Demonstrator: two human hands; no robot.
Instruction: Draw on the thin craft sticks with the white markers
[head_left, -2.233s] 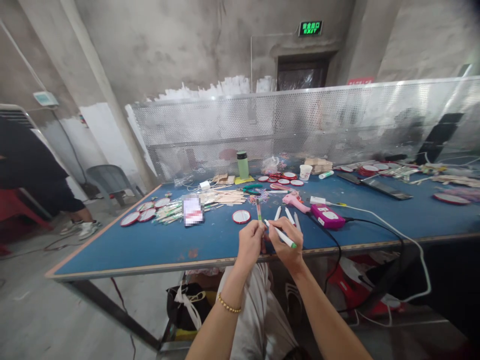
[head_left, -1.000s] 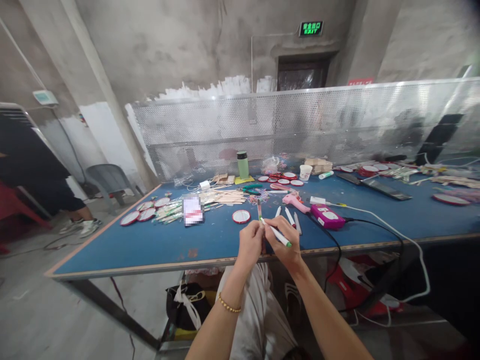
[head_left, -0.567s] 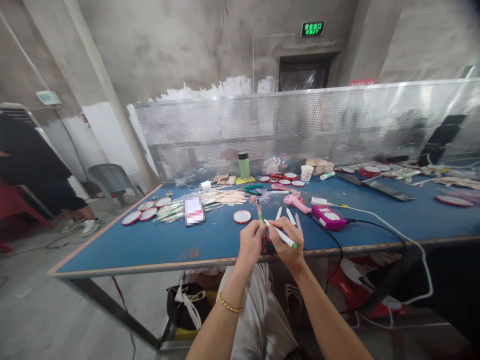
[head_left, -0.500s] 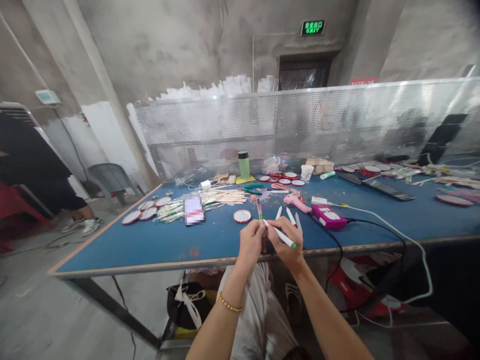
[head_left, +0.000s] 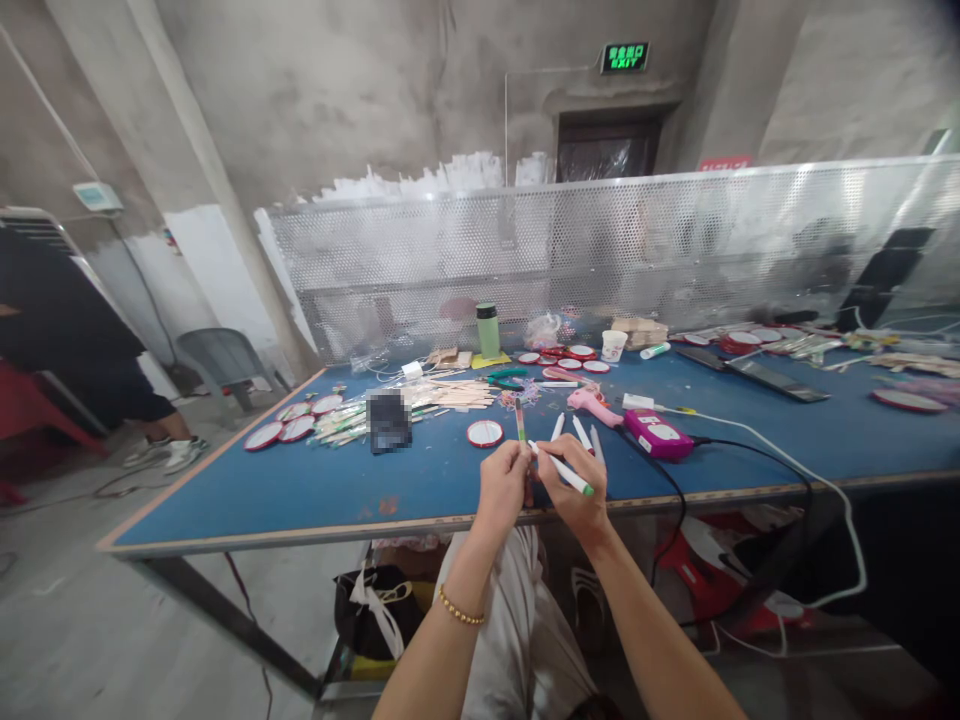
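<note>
Near the table's front edge, my left hand [head_left: 504, 482] pinches a flat, narrow stick [head_left: 519, 420] with bands of colour along it, red-brown and green among them. My right hand [head_left: 576, 490] grips a white marker [head_left: 564, 470] with a green end that points down to the right. Its other end is at the stick, close to my left fingers; whether the tip touches cannot be made out. Just beyond my right hand lie more white markers [head_left: 583, 434]. A round white disc with a red rim [head_left: 485, 433] rests left of the stick.
Behind are a pink glue gun [head_left: 596, 405], a purple box [head_left: 658, 433] with cables, pliers [head_left: 507, 378], a green bottle [head_left: 487, 332] and a paper cup [head_left: 613, 346]. Wooden sticks [head_left: 457, 394] and a pixelated phone-like object [head_left: 389, 422] lie left. A perforated metal screen [head_left: 435, 255] stands behind.
The pixelated object on the left has gone from bright to dark. Both hands, the stick and the marker stay almost where they were.
</note>
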